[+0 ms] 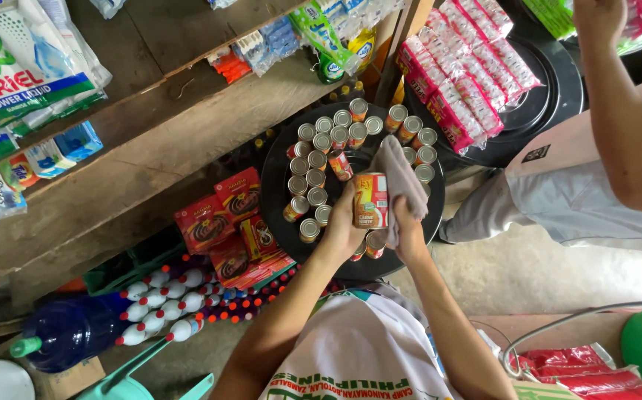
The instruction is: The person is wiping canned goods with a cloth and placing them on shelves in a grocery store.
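My left hand (341,231) grips a small can (370,200) with a red and yellow label, held over a round black lid (276,185). My right hand (407,226) holds a grey cloth (398,178) pressed against the can's right side. Several similar cans (317,159) with silver tops stand in rows on the black lid just beyond my hands. A few more cans (417,137) stand on the lid's right part, behind the cloth.
Wooden shelves (150,141) at left carry detergent sachets (17,81). Red boxes (221,222) and white bottles with red caps (161,304) lie below. Pink sachet strips (469,74) rest on a second black lid. Another person (617,126) stands at right.
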